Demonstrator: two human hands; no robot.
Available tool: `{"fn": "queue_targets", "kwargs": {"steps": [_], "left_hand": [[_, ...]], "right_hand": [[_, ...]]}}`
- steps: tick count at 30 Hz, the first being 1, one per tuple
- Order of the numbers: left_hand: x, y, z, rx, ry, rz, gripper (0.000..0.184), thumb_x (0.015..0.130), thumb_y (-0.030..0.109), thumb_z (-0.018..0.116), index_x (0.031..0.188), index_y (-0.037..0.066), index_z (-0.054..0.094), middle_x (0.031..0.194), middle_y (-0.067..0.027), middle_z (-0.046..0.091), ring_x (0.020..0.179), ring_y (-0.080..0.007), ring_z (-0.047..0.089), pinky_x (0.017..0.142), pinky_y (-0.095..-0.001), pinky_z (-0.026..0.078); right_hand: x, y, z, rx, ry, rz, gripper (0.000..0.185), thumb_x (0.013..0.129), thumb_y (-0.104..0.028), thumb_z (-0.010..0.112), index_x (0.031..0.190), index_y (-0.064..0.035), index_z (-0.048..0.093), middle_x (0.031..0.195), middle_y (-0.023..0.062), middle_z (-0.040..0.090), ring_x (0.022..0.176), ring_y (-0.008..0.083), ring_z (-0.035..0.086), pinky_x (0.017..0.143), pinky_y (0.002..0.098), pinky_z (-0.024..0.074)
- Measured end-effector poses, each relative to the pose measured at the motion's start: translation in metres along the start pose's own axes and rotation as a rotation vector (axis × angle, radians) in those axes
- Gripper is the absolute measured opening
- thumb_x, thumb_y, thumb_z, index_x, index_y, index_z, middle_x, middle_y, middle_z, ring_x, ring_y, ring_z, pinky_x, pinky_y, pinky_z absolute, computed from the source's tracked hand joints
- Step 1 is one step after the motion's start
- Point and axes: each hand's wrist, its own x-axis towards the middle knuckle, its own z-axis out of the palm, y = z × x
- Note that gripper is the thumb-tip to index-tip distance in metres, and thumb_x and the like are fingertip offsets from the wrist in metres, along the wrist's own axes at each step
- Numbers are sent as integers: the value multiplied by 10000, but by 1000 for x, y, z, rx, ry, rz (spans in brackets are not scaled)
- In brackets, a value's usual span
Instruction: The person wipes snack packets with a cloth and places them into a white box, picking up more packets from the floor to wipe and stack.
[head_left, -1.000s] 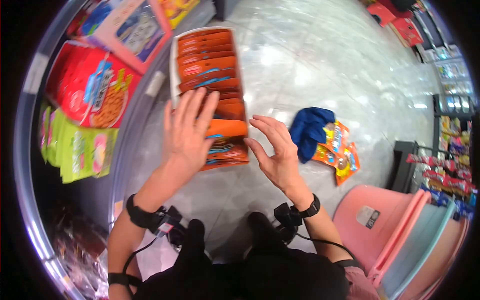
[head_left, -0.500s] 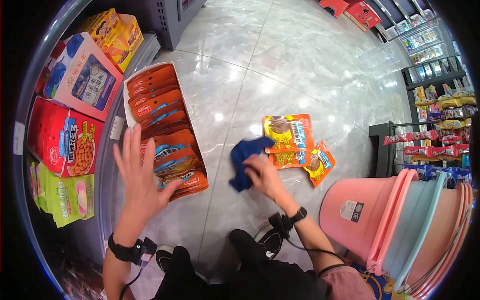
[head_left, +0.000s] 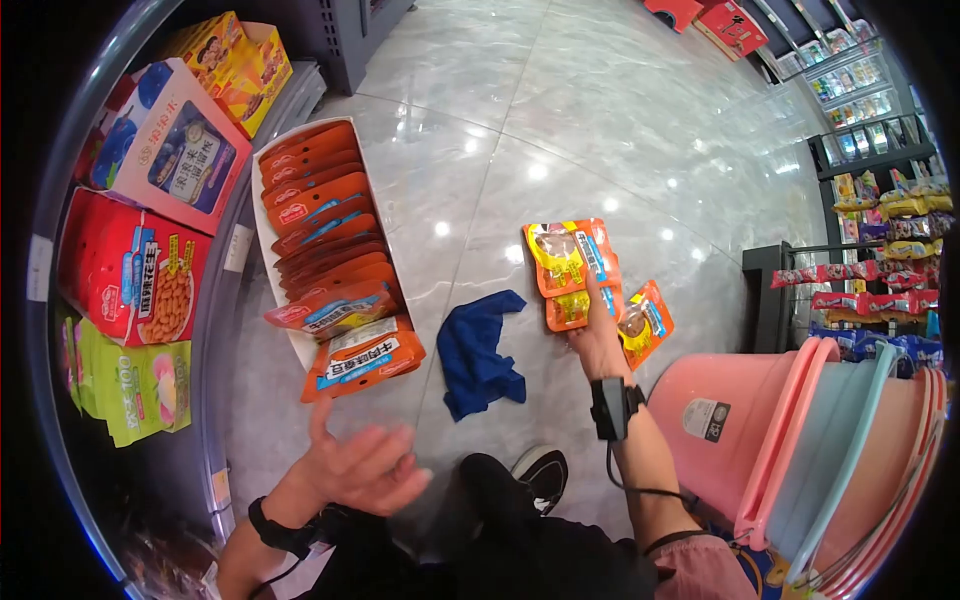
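My left hand [head_left: 360, 462] is raised just below the near end of the white box, its fingers apart and slightly blurred, holding nothing. Orange snack packets [head_left: 325, 215] stand in a row inside the white box [head_left: 262, 225]; the nearest ones lean over its near end. My right hand [head_left: 598, 335] grips orange and yellow packets [head_left: 560, 262] at their lower right edge, with a finger across the front. Beside it on the floor lies a single orange packet [head_left: 648, 325]. A crumpled dark blue cloth [head_left: 482, 355] rests on the floor between the box and my right hand.
Shelves on the left hold a red peanut bag [head_left: 140, 270], green bags [head_left: 130, 390], a pink box [head_left: 175, 150] and a yellow box [head_left: 235, 70]. Stacked pink and blue buckets [head_left: 725, 420] stand at the right, before racks of hanging snacks [head_left: 880, 280].
My right hand has let go of the blue cloth, now spread on the floor, and moved right onto the packets. My left hand has moved down, away from the box.
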Motion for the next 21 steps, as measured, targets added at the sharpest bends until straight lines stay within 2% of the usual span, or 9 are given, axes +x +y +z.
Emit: {"fn": "queue_targets", "kwargs": {"steps": [2, 6, 8, 10, 12, 13, 16, 17, 21], "left_hand": [[-1, 3, 2, -11, -20, 43, 431, 725, 178, 625, 1105, 271, 443, 1186, -31, 532, 1217, -213, 354, 979, -657, 221], [3, 8, 3, -51, -38, 18, 391, 759, 138, 596, 1106, 245, 450, 1160, -17, 548, 1162, -188, 395, 988, -604, 288], [6, 8, 3, -83, -47, 4, 374, 772, 124, 590, 1104, 230, 454, 1158, -17, 548, 1148, -181, 406, 992, -579, 312], [7, 9, 4, -150, -75, -15, 355, 788, 113, 607, 1102, 195, 462, 1164, -16, 549, 1126, -169, 427, 993, -522, 353], [10, 11, 4, -158, -80, -2, 353, 787, 117, 623, 1096, 187, 470, 1163, -17, 552, 1115, -163, 438, 984, -505, 370], [12, 11, 3, -165, -86, 11, 350, 785, 120, 639, 1090, 180, 477, 1162, -19, 555, 1103, -158, 448, 974, -489, 386], [15, 12, 0, -161, -111, 28, 338, 784, 126, 648, 1083, 158, 493, 1152, -27, 567, 1072, -162, 482, 950, -450, 419], [13, 14, 0, -153, -117, 20, 338, 784, 126, 648, 1083, 158, 493, 1152, -27, 567, 1072, -162, 482, 950, -450, 419], [6, 13, 6, -267, -162, -34, 368, 778, 129, 659, 1103, 94, 489, 1115, -98, 580, 1058, -198, 517, 924, -423, 432]], "right_hand": [[16, -1, 14, 109, -149, -67, 722, 771, -332, 716, 1317, -62, 329, 1189, 171, 502, 1040, 269, 568, 852, 349, 488], [45, 3, 22, 385, -54, 61, 1196, 749, -182, 737, 1324, -217, -311, 1267, 192, 425, 1001, 336, 585, 777, 482, 538], [40, 2, 48, 173, 202, 27, 356, 928, -238, 499, 1203, -13, 488, 1228, 99, 525, 1079, 196, 551, 857, 304, 498], [42, 1, 43, 191, 122, 11, 324, 925, -196, 495, 1183, 0, 494, 1204, 101, 534, 1034, 201, 576, 828, 295, 516], [35, -1, 43, 170, 285, -16, 1007, 701, -59, 740, 1388, -4, 6, 1249, 202, 436, 964, 301, 591, 739, 449, 543], [42, 5, 52, -298, 677, -68, 554, 661, -78, 762, 1125, 80, 503, 1052, 182, 584, 861, 212, 616, 644, 372, 531], [37, 6, 39, -337, 537, -224, 267, 652, -140, 775, 827, 19, 652, 873, 133, 646, 759, 157, 621, 605, 325, 505], [40, 7, 24, -501, 468, -312, 207, 764, -100, 674, 909, 0, 565, 784, 88, 609, 577, 220, 598, 366, 358, 440], [-12, 2, -1, -517, 233, -576, 249, 789, -66, 648, 1002, -5, 534, 830, 89, 620, 614, 191, 603, 451, 310, 468]]}}
